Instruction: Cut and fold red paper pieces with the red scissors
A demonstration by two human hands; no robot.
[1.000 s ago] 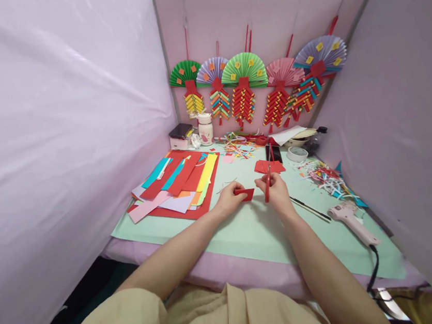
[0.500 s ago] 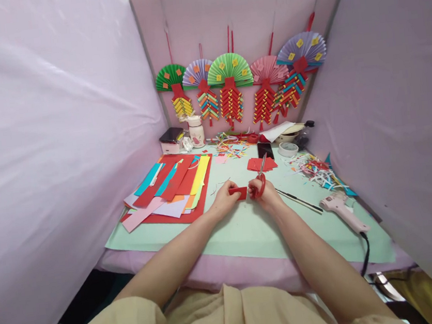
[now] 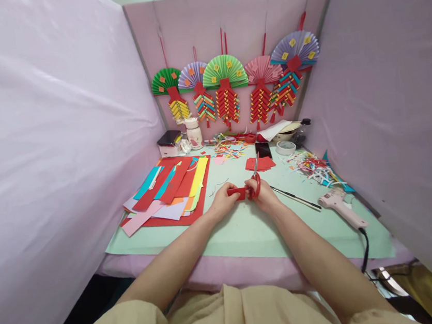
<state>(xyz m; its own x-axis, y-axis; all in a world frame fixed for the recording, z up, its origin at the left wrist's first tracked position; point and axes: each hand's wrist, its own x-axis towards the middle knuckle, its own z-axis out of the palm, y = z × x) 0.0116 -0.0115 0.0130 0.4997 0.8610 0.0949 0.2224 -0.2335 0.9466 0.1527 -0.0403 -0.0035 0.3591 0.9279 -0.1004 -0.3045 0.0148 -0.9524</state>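
My left hand (image 3: 223,198) is closed on a small red paper piece (image 3: 237,194), which sticks out to the right of the fingers. Just to its right, my right hand (image 3: 262,194) has its fingers around the red handles of a pair of scissors (image 3: 257,178); the blades point up and away from me. The fingertips of my right hand are at the paper's right end; whether they pinch it is too small to tell. Beyond the scissors lies a loose pile of red paper squares (image 3: 261,163).
Coloured paper strips (image 3: 172,188) cover the left side. On the right are a glue gun (image 3: 342,207) with a cord, a dark thin rod (image 3: 296,197), paper scraps (image 3: 316,169) and a tape roll (image 3: 285,148). A phone (image 3: 263,150) and bottle (image 3: 194,134) stand behind. Paper fans (image 3: 224,72) hang above.
My right hand with the scissors has come slightly closer to the red paper piece, and the scissors have turned a little more upright. The whole view has shifted slightly.
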